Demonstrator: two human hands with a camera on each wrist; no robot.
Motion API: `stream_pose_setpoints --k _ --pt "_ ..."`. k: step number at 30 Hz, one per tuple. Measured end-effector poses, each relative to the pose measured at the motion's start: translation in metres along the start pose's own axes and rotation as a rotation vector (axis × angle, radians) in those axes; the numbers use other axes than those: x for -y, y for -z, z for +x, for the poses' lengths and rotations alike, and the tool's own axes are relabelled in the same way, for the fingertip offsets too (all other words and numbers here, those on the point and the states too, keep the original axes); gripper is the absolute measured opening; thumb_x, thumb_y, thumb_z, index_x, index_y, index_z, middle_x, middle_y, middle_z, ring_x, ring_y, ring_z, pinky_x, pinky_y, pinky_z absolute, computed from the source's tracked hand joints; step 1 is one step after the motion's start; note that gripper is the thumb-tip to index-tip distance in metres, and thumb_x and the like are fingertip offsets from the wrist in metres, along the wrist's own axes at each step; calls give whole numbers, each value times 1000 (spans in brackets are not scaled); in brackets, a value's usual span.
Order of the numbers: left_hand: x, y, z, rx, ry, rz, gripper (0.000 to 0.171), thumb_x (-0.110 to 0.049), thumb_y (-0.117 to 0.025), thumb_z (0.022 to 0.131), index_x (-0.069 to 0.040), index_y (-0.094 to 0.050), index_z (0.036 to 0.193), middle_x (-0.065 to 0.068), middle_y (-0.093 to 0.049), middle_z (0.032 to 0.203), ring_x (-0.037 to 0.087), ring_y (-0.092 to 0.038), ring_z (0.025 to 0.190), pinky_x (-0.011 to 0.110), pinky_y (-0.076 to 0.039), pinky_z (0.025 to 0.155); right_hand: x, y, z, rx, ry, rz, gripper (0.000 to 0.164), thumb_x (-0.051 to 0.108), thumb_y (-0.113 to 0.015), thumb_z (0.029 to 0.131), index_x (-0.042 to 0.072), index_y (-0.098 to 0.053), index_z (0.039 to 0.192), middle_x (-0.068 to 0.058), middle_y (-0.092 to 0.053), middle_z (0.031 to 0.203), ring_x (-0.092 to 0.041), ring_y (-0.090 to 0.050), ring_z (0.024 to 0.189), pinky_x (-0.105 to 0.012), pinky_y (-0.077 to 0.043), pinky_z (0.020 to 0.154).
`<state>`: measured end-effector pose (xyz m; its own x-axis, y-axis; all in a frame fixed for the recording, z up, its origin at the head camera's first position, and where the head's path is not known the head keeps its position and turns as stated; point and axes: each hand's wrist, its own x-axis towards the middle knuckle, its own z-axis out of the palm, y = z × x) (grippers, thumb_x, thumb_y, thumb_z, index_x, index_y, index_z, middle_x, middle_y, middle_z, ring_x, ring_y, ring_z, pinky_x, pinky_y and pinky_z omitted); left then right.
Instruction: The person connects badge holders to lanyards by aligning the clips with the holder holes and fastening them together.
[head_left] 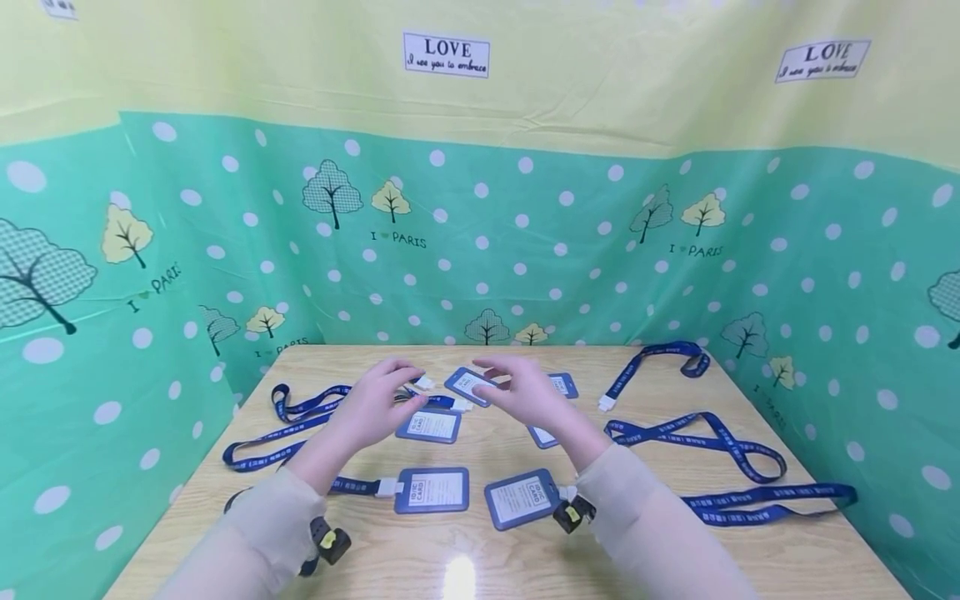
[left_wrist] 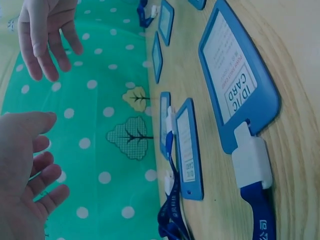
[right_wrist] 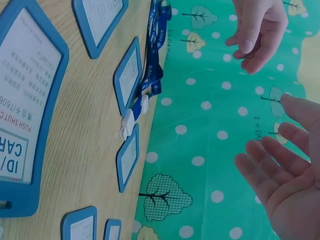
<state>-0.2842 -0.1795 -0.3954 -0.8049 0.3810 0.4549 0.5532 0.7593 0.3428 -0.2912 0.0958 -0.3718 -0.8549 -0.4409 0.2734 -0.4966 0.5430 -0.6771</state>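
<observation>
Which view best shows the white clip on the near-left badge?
Left wrist view: the white clip appears large, its join to the badge clear. The head view shows it smaller; the right wrist view doesn't show it.

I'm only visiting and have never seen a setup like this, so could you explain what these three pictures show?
There is no robot here: a person is working with a bare left hand and right hand. The wide picture comes from a camera worn on the head, looking forward and down. The other two come from cameras worn on the left and right wrists, so they look tilted.

On the wooden table lie six blue card holders, with dark blue lanyards to either side; at least one holder is clipped to its lanyard. A dotted cloth hangs behind. Both hands are raised above the table, facing each other, and neither holds anything.
</observation>
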Motion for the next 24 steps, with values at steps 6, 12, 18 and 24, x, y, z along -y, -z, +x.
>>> stream_pose_setpoints --k 6,12,18,24 --pt "-2 -5 10 1 5 7 42 -30 -75 94 -12 -68 131 3 -61 127 24 -61 115 44 -56 95 -12 4 4 -60 -55 95 46 26 -71 97 15 -61 141 -1 -62 138 -21 -63 120 -39 -57 95" --pt "-2 -8 17 14 44 16 42 -30 -75 95 -12 -67 132 4 -60 129 24 -63 111 43 -57 93 -22 8 7 -88 -123 168 45 29 -74 95 19 -64 138 3 -65 134 -19 -63 119 -42 -55 98" --pt "-1 -15 25 32 66 3 41 -29 -75 95 -12 -67 132 5 -60 129 24 -62 111 42 -57 93 -30 9 8 -108 -194 245 42 32 -74 95 20 -66 134 4 -69 123 -18 -66 111 -42 -57 92" --pt "-1 -23 34 57 80 9 42 -29 -74 95 -12 -67 133 6 -60 132 26 -61 116 45 -55 97 -38 10 9 -114 -226 319 42 33 -72 96 18 -65 134 -1 -69 124 -20 -69 105 -40 -59 89"
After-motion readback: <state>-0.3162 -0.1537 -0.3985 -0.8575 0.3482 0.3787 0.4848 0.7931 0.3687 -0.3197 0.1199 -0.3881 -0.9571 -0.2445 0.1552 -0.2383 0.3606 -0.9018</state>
